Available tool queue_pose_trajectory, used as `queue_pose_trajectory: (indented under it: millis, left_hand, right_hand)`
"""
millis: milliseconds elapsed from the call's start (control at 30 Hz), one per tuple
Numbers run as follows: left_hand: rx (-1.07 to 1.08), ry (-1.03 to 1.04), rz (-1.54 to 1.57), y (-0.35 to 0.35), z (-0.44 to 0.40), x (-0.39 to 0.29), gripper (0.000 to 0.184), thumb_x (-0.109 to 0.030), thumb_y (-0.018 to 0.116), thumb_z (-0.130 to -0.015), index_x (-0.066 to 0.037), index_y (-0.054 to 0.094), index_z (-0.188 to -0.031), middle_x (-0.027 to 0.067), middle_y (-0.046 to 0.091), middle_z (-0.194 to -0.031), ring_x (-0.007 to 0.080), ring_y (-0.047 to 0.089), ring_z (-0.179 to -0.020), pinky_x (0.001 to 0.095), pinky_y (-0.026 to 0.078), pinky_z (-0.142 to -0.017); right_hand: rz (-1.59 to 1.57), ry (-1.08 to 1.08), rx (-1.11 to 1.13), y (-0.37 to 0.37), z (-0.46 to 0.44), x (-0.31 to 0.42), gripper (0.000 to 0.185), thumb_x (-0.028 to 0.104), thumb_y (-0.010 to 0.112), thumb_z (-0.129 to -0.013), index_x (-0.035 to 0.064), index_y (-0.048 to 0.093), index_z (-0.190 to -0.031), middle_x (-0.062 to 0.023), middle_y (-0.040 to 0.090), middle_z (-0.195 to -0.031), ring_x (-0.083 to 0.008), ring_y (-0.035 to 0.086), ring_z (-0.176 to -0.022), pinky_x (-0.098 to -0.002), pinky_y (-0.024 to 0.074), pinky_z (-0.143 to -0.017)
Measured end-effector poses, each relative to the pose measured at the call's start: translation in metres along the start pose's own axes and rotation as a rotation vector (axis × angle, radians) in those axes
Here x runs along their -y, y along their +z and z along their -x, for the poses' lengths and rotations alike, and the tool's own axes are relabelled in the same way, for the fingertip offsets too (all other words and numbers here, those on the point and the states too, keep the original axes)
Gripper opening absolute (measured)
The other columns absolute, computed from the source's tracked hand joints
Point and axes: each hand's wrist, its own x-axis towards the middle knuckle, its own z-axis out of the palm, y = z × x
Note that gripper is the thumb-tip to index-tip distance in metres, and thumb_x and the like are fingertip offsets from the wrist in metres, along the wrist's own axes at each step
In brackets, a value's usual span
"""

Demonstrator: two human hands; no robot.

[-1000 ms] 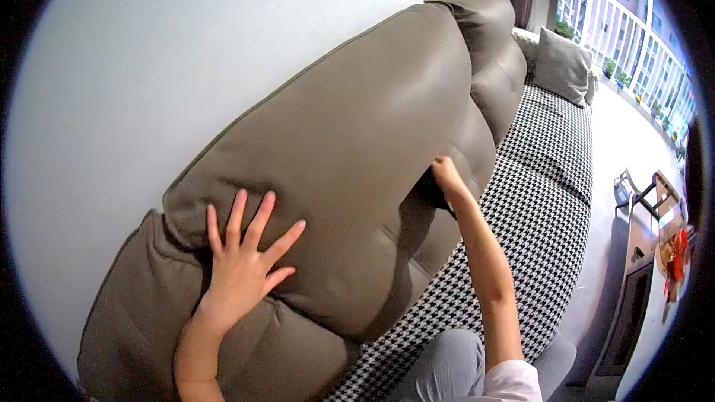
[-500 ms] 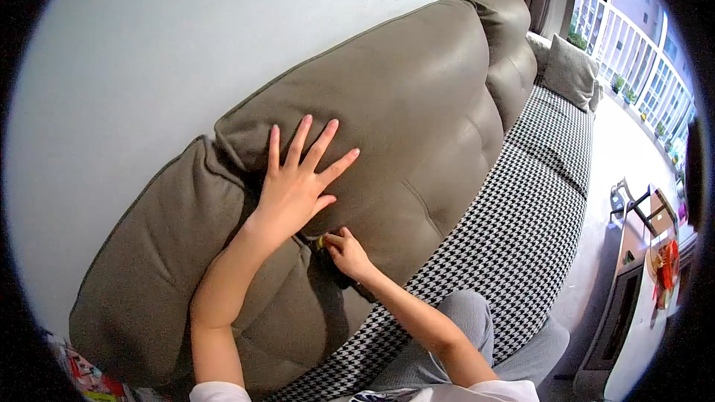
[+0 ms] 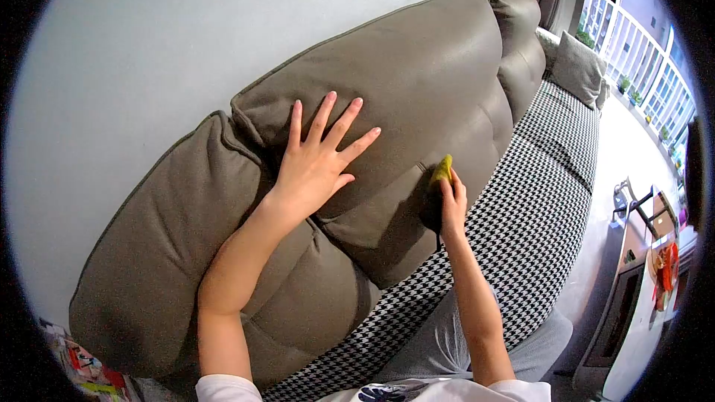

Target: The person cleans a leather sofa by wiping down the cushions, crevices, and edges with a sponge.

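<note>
The brown padded backrest (image 3: 402,67) of a sofa leans against the wall. My left hand (image 3: 316,160) lies flat on its left part, fingers spread, holding nothing. Farther right and lower, near the seat, my right hand (image 3: 453,205) is closed around a yellow-green object (image 3: 445,168). That object's tip points up beyond the fingers; a dark part shows below it, close to the backrest. Its kind is not clear, and whether it touches the surface cannot be told. A houndstooth cover (image 3: 521,216) in black and white lies over the seat.
A second brown cushion (image 3: 164,253) adjoins on the left. At the far end of the sofa sits a grey pillow (image 3: 578,67). Past the seat, at right, stands a low table (image 3: 614,320) with a red item (image 3: 665,272). My legs (image 3: 436,342) rest against the seat edge.
My right hand has moved up and right, from the gap between the cushions to the backrest's lower front, carrying the yellow-green object. My left hand stays spread on the backrest; the view has shifted slightly.
</note>
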Motion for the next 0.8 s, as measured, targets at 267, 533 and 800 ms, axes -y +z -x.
queue_pose_trajectory:
  millis: [267,533,800]
  left_hand:
    - [-0.005,0.007,-0.013,0.0,0.0,-0.001,0.093,-0.047,0.081,-0.074,-0.04,0.034,-0.153,0.0065,0.014,-0.165,0.0364,0.011,-0.152,0.0687,0.01,-0.118]
    - [0.01,0.025,0.002,0.004,0.0,0.001,0.092,-0.051,0.078,-0.077,-0.038,0.031,-0.155,0.0089,0.011,-0.166,0.0389,0.008,-0.152,0.0695,0.009,-0.118]
    - [0.105,-0.012,0.209,-0.071,0.055,0.005,0.075,-0.041,0.071,-0.087,-0.015,0.041,-0.151,0.0177,0.042,-0.152,0.0338,0.041,-0.141,0.0436,0.033,-0.117]
  right_hand:
    - [0.387,-0.425,0.334,0.096,0.148,-0.016,0.059,0.005,0.068,-0.081,0.0169,0.057,-0.138,-0.0195,0.051,-0.128,-0.0379,0.057,-0.116,-0.0422,0.052,-0.094]
    - [0.225,-0.331,0.808,0.037,0.154,-0.012,0.049,0.005,0.064,-0.084,0.0105,0.061,-0.133,-0.0186,0.055,-0.129,-0.0356,0.057,-0.119,-0.0408,0.0469,-0.101]
    - [0.001,-0.646,0.426,0.036,0.1,0.135,0.068,-0.006,0.059,-0.081,0.0036,0.041,-0.146,-0.0199,0.045,-0.142,-0.0347,0.044,-0.134,-0.0417,0.035,-0.113]
